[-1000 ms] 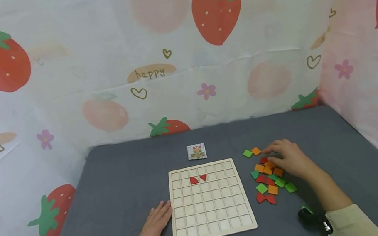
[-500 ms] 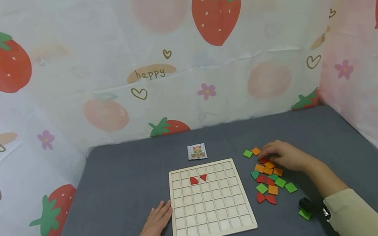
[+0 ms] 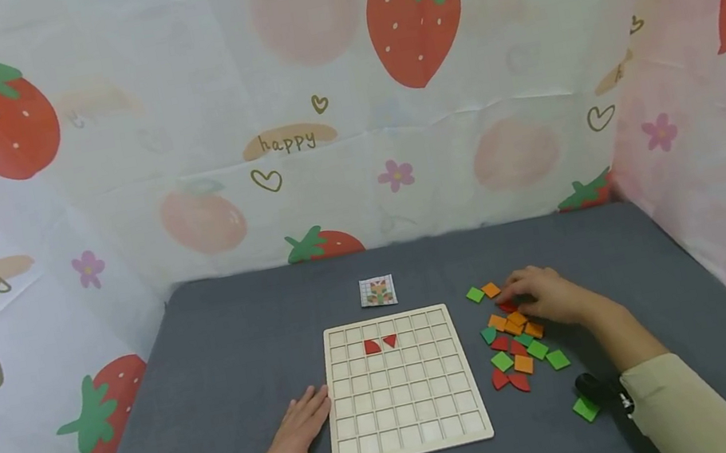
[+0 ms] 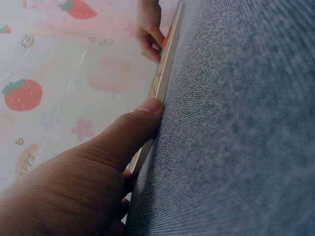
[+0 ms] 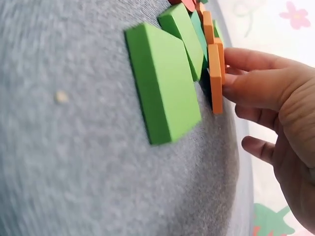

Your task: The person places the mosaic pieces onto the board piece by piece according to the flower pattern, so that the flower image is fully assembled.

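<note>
My left hand [image 3: 298,436] rests on the cloth, its fingers along the left side of a wooden grid board [image 3: 411,416] and its thumb at the near left corner. In the left wrist view that thumb touches the board's edge [image 4: 167,73]. Two red tiles, a rounded one [image 3: 373,346] and a triangle [image 3: 391,341], lie in the second row. At the far end of the loose pieces, my right hand [image 3: 550,297] has its index finger and thumb round a red tile [image 3: 508,307]. Orange tiles [image 5: 215,73] hide that grip in the right wrist view.
Loose green, orange and red tiles [image 3: 523,364] lie right of the board. A green tile [image 3: 585,408] sits apart near the right wrist. A small pattern card [image 3: 378,291] lies behind the board. Printed cloth walls [image 3: 204,109] surround the table.
My right hand has shifted slightly left and its fingers have come in round the red tile. The green tile near the wrist has come into view. My left hand and the board stay put.
</note>
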A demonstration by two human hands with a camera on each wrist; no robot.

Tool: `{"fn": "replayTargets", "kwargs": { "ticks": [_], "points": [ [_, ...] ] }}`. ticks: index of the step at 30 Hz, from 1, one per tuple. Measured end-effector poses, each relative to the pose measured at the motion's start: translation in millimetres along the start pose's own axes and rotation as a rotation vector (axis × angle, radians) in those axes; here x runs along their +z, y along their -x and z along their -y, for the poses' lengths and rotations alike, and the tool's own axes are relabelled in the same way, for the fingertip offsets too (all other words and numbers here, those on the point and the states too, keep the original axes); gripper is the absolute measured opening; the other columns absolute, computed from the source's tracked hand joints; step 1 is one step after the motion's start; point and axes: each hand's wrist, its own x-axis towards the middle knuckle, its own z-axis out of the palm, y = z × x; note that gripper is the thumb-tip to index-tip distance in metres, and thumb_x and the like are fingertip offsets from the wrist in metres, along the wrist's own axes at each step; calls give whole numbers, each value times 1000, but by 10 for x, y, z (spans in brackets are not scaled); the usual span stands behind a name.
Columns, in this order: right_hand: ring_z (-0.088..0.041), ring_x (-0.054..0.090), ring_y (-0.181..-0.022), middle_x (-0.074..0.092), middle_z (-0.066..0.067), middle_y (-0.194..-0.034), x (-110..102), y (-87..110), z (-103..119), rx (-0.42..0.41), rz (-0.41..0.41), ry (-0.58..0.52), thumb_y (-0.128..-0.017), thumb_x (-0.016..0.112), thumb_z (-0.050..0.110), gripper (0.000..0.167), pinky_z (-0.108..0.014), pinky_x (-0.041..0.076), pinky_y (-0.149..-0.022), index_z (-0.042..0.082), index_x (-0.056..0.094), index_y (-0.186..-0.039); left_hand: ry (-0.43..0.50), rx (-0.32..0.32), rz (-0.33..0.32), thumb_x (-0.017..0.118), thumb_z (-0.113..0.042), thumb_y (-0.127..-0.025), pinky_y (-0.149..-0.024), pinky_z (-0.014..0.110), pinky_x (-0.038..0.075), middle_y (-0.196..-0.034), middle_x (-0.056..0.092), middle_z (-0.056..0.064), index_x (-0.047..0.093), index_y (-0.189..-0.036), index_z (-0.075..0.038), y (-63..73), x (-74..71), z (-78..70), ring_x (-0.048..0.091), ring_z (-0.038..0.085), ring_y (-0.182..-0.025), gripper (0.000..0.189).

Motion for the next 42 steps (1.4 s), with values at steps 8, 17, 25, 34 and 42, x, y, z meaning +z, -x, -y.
{"fn": "replayTargets", "kwargs": {
  "ticks": [8,17,25,34,42],
  "points": [
    [-25,55,-110,66,3,-118,-7,8,-15,23,0,49,-94,76,16,35,-56,42,-91,22,73,-128,-5,-2,-6,78,-63,-81,-129,42,4,-168,28,10,38,-158,-3,6,-13,-9,17,37,-157,106],
    [-27,57,-108,66,0,-116,-28,13,-15,29,-4,105,-93,77,22,32,-57,44,-89,19,74,-125,7,-7,-1,79,-62,-80,-128,46,5,-169,27,9,38,-158,-3,7,-11,-21,16,37,-157,106],
    [-33,57,-110,66,-4,-113,-14,54,-52,77,-58,101,-90,80,28,27,-63,43,-91,16,76,-114,9,-11,8,79,-62,-80,-124,58,9,-168,28,10,39,-157,-2,9,-2,-13,16,37,-157,106],
    [-31,57,-112,67,-4,-118,-9,94,-80,15,-50,57,-92,78,23,29,-63,45,-94,17,76,-121,12,-9,-1,79,-62,-80,-128,43,4,-168,28,9,39,-157,-1,16,-4,-9,16,37,-157,106],
    [-28,56,-107,66,1,-112,-42,87,-76,4,-31,98,-94,76,25,16,-61,44,-91,21,78,-110,9,-3,2,78,-63,-81,-130,39,1,-169,28,9,38,-157,-2,8,-4,-15,16,37,-157,106]
  ]
}}
